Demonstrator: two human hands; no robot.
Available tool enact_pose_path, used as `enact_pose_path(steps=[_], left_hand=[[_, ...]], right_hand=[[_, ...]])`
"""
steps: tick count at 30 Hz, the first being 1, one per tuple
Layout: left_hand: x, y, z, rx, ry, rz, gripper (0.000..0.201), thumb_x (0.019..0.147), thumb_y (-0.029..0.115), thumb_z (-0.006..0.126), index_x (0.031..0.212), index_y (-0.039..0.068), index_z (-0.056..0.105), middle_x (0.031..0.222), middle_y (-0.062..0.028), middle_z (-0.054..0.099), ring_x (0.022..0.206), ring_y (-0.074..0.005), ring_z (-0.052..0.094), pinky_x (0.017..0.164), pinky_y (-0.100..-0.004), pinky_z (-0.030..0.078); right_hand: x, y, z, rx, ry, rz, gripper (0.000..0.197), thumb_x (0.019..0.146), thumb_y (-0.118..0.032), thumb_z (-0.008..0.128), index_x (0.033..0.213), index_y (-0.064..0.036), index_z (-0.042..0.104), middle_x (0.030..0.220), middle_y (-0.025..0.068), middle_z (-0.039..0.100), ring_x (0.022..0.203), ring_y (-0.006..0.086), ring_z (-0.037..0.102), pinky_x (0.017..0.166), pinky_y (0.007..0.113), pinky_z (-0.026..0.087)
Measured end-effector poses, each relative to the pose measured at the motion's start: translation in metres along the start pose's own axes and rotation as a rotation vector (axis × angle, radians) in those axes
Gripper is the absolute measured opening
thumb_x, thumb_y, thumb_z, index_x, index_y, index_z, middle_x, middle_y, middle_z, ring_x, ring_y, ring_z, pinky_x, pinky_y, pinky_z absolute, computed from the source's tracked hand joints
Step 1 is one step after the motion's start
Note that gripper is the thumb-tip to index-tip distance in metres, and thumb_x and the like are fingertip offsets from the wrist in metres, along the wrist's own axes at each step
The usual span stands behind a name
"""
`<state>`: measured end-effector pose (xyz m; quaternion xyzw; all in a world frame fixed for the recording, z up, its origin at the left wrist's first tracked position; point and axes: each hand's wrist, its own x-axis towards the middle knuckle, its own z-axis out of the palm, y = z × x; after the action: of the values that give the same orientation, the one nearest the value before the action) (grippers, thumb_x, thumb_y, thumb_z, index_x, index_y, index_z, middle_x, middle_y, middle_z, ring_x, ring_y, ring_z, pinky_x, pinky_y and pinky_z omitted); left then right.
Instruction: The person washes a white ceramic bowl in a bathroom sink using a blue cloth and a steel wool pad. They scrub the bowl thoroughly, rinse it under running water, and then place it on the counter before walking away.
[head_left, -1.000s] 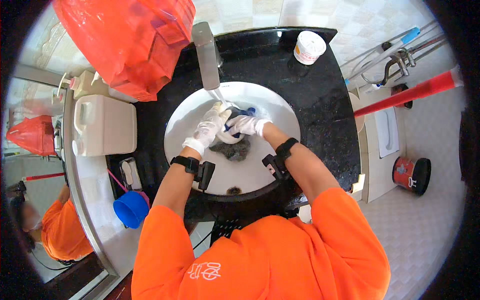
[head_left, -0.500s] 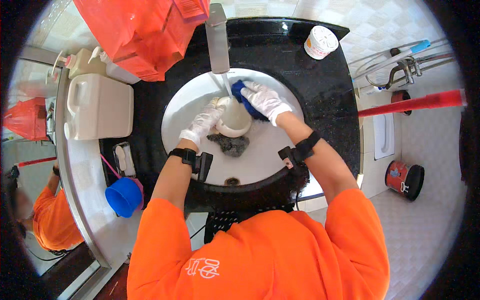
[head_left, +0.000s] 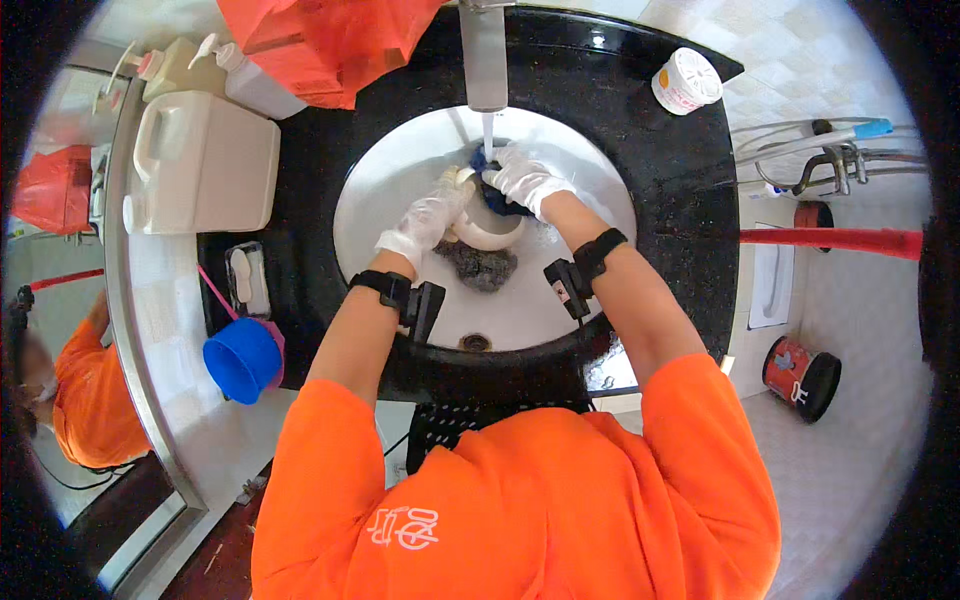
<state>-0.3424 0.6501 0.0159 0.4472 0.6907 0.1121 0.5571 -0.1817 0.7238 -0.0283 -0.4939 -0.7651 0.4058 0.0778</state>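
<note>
In the white oval sink (head_left: 575,270), my left hand (head_left: 437,212), in a thin white glove, grips the rim of a round white bowl (head_left: 486,237). My right hand (head_left: 525,182), gloved the same way, holds a dark blue cloth (head_left: 507,206) against the bowl's inside at its far right. Water runs from the faucet (head_left: 486,62) onto the cloth and the bowl's far edge. A dark grey, fuzzy scrubbing pad or cloth (head_left: 482,268) lies on the basin just below the bowl. Parts of the bowl are covered by my hands and the cloth.
Black counter (head_left: 690,190) rings the sink. A white jug (head_left: 205,165), pump bottles (head_left: 255,80) and a red bag (head_left: 330,45) stand at the left and back. A white round tub (head_left: 687,82) sits back right; a blue dipper (head_left: 242,360) lies left. A red pole (head_left: 830,238) sticks out at the right.
The blue cloth, beside the bowl's right rim before, is now inside the bowl with my right hand. The bowl is tilted more. The whole view has shifted slightly.
</note>
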Motion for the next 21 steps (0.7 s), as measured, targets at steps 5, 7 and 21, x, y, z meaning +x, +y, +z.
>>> enact_pose_path(steps=[5,7,21], left_hand=[[0.001,-0.008,-0.001,-0.162,0.002,0.086,0.047,0.092,0.038,0.048,0.128,0.007,0.045,0.091,-0.0106,0.061,0.073,-0.0226,0.061,0.056,-0.0327,0.051],[-0.003,0.0,-0.002,-0.063,0.022,0.024,0.049,0.092,0.038,0.047,0.13,0.007,0.044,0.093,-0.0114,0.061,0.074,-0.0231,0.062,0.055,-0.0336,0.052],[0.009,-0.013,0.006,-0.044,0.043,-0.008,0.052,0.092,0.039,0.047,0.131,0.004,0.044,0.087,-0.0128,0.062,0.071,-0.0204,0.062,0.049,-0.0305,0.05]], right_hand=[[0.009,-0.001,-0.001,0.118,-0.066,0.099,0.031,0.078,-0.026,0.064,0.102,-0.0068,0.067,0.097,0.0175,0.066,0.085,0.0333,0.064,0.081,0.041,0.05],[0.012,0.002,-0.001,0.327,-0.138,0.175,0.032,0.077,-0.026,0.066,0.102,-0.0063,0.067,0.09,0.0157,0.067,0.078,0.0296,0.066,0.075,0.04,0.052],[-0.007,-0.016,0.026,-0.151,0.272,0.07,0.029,0.082,-0.028,0.059,0.099,-0.0058,0.066,0.096,0.0201,0.065,0.093,0.0406,0.06,0.085,0.046,0.047]])
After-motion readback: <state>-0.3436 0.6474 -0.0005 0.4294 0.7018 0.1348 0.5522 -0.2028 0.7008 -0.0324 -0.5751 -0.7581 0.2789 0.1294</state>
